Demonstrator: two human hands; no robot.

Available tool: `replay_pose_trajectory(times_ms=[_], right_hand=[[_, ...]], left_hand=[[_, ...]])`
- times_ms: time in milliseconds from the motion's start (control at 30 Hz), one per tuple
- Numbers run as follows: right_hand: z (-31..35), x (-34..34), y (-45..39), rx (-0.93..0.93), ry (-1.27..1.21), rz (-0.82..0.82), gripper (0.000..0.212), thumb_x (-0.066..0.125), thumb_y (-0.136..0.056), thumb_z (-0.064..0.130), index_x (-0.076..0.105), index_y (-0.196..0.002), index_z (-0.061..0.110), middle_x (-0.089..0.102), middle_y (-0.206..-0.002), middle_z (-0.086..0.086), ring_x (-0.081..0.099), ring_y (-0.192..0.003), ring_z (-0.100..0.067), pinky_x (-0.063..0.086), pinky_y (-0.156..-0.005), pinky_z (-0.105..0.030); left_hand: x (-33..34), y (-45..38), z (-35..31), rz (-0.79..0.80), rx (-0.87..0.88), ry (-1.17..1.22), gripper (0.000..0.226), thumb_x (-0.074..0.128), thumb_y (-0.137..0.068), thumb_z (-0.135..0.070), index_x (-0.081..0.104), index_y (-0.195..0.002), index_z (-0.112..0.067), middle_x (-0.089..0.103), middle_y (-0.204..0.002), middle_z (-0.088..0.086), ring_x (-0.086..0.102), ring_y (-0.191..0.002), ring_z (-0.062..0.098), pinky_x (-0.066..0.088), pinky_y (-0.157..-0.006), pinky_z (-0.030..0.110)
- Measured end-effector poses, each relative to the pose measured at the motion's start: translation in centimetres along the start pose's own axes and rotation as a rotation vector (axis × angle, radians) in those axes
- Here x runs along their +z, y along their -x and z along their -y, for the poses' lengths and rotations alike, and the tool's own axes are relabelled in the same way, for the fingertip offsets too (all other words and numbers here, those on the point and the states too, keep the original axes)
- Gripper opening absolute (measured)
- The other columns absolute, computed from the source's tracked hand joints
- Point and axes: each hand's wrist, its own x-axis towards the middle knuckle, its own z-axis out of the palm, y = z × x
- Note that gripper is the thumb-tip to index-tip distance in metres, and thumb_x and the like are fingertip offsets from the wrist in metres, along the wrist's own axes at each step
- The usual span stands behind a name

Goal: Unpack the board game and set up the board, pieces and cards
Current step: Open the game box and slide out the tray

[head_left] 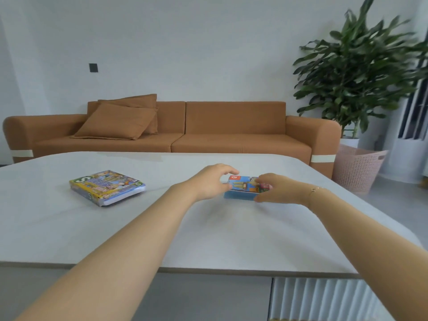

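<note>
- Gripping the small blue box from both ends: left hand on its left end, right hand on its right end, both arms stretched across the table.
- Left hand: fingers curled over the box's far left corner, thumb at the near left edge. Grasping the box.
- Right hand: fingers wrapped over the right end, thumb at the near right corner. Also grasping the box. Thin bracelet on that wrist.
- Box sits at centre-right of the table, towards the far edge. Can't tell if it rests on the surface or is slightly lifted.
- Second item: bigger flat game box, well apart to the left of the hands, lying flat and turned at an angle, untouched. Glossy edge looks like plastic wrap, not certain.
- Readable writing: white "S" on green at two corners of the flat box's cover; title art too blurred to read. Small box has a red round logo at the top left, illegible, plus colourful artwork.
- Hidden: both ends of the small box are covered by the hands; pink patch at the right end partly visible under the fingers.
- Background: orange sofa with cushions, potted plant (motion-blurred), pink basket on the floor at the right.
</note>
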Motion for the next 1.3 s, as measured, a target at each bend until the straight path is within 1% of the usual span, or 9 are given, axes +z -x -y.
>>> replay_pose_trajectory(times_ms=[267,433,600,700,767,900,1067,1167,1300], right_hand=[[-3.2,0.2,0.1,-0.199,-0.049,-0.211,0.021,0.064,-0.089,0.023,0.072,-0.107,0.019,0.071,-0.103,-0.004,0.06,-0.096,-0.025,0.047,-0.085,-0.035],[-2.7,-0.6,0.4,-0.255,-0.266,-0.418,0.015,0.063,-0.09,0.018,0.076,-0.094,0.014,0.073,-0.093,0.005,0.063,-0.089,-0.012,0.047,-0.083,-0.026],[-0.7,-1.4,0.4,-0.256,-0.636,-0.566,0.013,0.062,-0.091,0.021,0.068,-0.102,0.018,0.069,-0.091,0.01,0.066,-0.085,-0.005,0.056,-0.08,-0.028],[-0.2,-1.6,-0.4,-0.237,-0.755,-0.713,0.039,0.067,-0.088,0.025,0.054,-0.125,0.022,0.063,-0.107,0.009,0.061,-0.097,-0.005,0.051,-0.081,-0.018],[-0.6,-1.5,-0.9,-0.211,-0.653,-0.634,0.051,0.07,-0.085,0.026,0.049,-0.131,0.023,0.059,-0.116,0.008,0.058,-0.103,-0.007,0.045,-0.085,-0.017],[-2.4,-0.2,-1.3,-0.218,-0.073,-0.318,0.048,0.073,-0.081,0.031,0.059,-0.125,0.022,0.054,-0.132,0.004,0.047,-0.124,-0.014,0.029,-0.1,-0.016],[-3.0,1.2,-1.3,-0.188,0.08,-0.187,0.033,0.068,-0.084,0.026,0.067,-0.116,0.021,0.063,-0.119,0.002,0.054,-0.108,-0.018,0.042,-0.093,-0.028],[-2.7,0.6,-1.0,-0.234,-0.067,-0.274,0.017,0.065,-0.087,0.024,0.074,-0.088,0.009,0.069,-0.085,-0.007,0.056,-0.078,-0.021,0.043,-0.07,-0.031],[-1.5,-0.8,-0.5,-0.267,-0.328,-0.35,0.039,0.064,-0.088,0.024,0.054,-0.066,-0.007,0.036,-0.061,-0.016,0.031,-0.061,-0.016,0.029,-0.058,-0.03]], left_hand=[[2.2,-1.1,0.9,0.038,0.015,-0.041,0.033,0.062,-0.09,-0.02,0.063,-0.124,-0.019,0.063,-0.124,-0.001,0.055,-0.114,0.015,0.04,-0.094,0.023],[1.5,-0.5,0.4,-0.182,0.085,0.124,0.015,0.06,-0.092,-0.018,0.073,-0.1,-0.016,0.071,-0.099,-0.009,0.06,-0.091,0.0,0.038,-0.077,0.003],[-0.2,-0.7,-0.6,-0.479,0.079,0.252,0.015,0.053,-0.096,-0.021,0.066,-0.09,-0.015,0.068,-0.086,-0.008,0.059,-0.076,0.003,0.043,-0.067,0.016],[-1.4,-1.0,0.1,-0.72,-0.044,0.353,0.016,0.052,-0.096,-0.02,0.065,-0.088,-0.015,0.067,-0.083,-0.002,0.061,-0.077,0.011,0.049,-0.07,0.027],[-2.2,-1.1,1.8,-0.789,-0.213,0.418,0.016,0.052,-0.094,-0.018,0.065,-0.085,-0.015,0.067,-0.083,0.004,0.064,-0.08,0.021,0.054,-0.075,0.035],[-1.7,-0.1,6.1,-0.736,-0.568,0.455,0.018,0.052,-0.092,-0.009,0.07,-0.088,-0.008,0.07,-0.096,0.016,0.067,-0.094,0.033,0.056,-0.083,0.042],[-0.4,2.0,8.9,-0.508,-0.744,0.103,0.035,0.056,-0.09,-0.006,0.06,-0.124,-0.009,0.054,-0.134,0.011,0.049,-0.124,0.028,0.038,-0.1,0.032],[-0.8,1.6,7.3,-0.534,-0.53,-0.068,0.034,0.062,-0.086,-0.01,0.063,-0.12,-0.016,0.052,-0.133,0.007,0.046,-0.125,0.027,0.038,-0.101,0.035],[-1.2,1.2,2.7,-0.264,-0.156,0.463,0.031,0.066,-0.087,-0.014,0.062,-0.117,-0.022,0.061,-0.123,-0.004,0.057,-0.113,0.007,0.046,-0.093,0.02]])
